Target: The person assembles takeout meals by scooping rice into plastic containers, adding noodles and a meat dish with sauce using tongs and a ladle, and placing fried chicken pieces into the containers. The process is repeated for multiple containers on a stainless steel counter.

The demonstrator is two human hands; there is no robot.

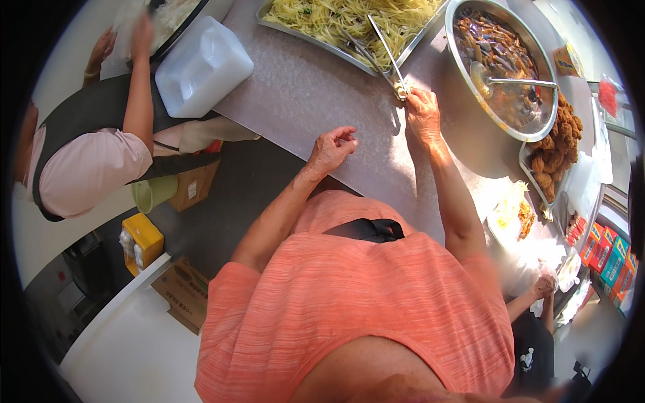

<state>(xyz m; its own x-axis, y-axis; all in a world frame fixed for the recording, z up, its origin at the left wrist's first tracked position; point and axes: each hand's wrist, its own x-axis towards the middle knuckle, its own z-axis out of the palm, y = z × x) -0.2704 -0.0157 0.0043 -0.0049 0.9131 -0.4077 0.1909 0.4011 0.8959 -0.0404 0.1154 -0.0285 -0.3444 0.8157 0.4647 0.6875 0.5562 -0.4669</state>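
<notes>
My right hand [423,114] is at the near edge of a metal tray, its fingers closed round the joined end of a pair of metal tongs [384,47]. The arms of the tongs spread over the rim toward shredded potato [342,20] in the tray. Something small and pale shows at my fingertips; I cannot make out what. To the left, my left hand [332,149] hovers over the near edge of the table, fingers curled in and apparently holding nothing. Right of my right hand stands a large metal basin [451,50] of dark saucy stew with a ladle [517,82] in it.
Fried pieces [556,151] fill a tray beyond the basin. White plastic containers [201,67] are stacked at the table's left corner. A co-worker's arm [139,101] is beside a pot of rice [176,17]. Another person's hand [543,287] is at the right, near a bagged meal [514,215].
</notes>
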